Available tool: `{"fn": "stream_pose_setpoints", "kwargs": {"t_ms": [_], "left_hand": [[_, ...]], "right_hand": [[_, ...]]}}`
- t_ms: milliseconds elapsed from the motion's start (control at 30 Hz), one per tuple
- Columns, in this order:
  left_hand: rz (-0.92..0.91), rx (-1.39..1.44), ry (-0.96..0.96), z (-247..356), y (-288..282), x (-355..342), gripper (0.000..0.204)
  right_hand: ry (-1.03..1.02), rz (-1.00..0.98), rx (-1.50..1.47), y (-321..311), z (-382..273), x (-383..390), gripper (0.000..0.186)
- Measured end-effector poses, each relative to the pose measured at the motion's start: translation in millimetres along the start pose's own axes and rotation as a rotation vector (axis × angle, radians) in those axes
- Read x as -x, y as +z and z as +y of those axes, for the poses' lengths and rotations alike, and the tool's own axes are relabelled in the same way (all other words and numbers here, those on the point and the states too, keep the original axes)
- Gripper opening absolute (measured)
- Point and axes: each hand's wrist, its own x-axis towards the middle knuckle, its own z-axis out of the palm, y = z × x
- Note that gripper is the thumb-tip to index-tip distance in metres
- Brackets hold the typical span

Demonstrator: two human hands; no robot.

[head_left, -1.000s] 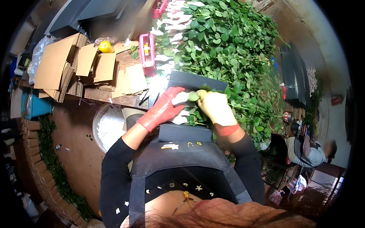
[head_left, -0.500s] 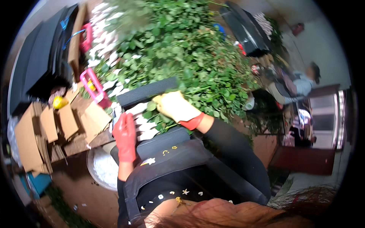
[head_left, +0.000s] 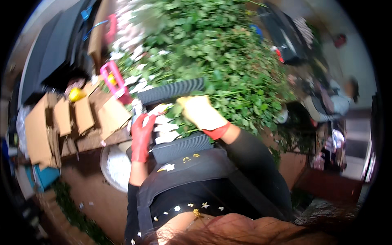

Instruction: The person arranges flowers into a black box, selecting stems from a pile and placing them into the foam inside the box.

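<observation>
In front of me, several white-wrapped flower heads (head_left: 166,127) lie in a row with leafy green stems, between two ridged dark sheets: a far one (head_left: 171,90) and a near one (head_left: 181,148). My left hand (head_left: 142,136), in a red glove, is at the left end of the row. Its fingers close on one white-wrapped flower (head_left: 158,109) at the far end. My right hand (head_left: 204,114), in a cream glove with a red cuff, curls over the leafy stems (head_left: 185,127) beside the wrapped heads; its fingertips are partly hidden.
A heap of leafy stems (head_left: 232,65) covers the table beyond. Pink-handled frame (head_left: 115,81) and cardboard pieces (head_left: 85,114) stand at left, near stacked black sheets (head_left: 65,53). A white tub (head_left: 116,167) is below the table edge. Another person (head_left: 332,102) sits at far right.
The view has shifted, so the scene sits farther right. My left fingers now reach a wrapped flower at the row's far end; my right hand stays over the stems.
</observation>
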Motion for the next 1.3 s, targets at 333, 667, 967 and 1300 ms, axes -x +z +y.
{"fn": "stream_pose_setpoints", "kwargs": {"t_ms": [333,667,967,1300], "left_hand": [[0.164,0.37,0.171,-8,19,21,0.015],[0.178,0.169,0.216,-8,-41,23,0.012],[-0.013,-0.205,0.307,16,-11,36,0.035],[-0.026,-0.161,-0.022,-6,-58,52,0.03]], "right_hand": [[0.01,0.027,0.128,20,2,1,0.014],[0.065,-0.136,-0.207,-25,4,5,0.05],[0.101,-0.041,-0.014,12,-3,11,0.056],[0.096,-0.163,-0.507,-97,-28,9,0.033]]}}
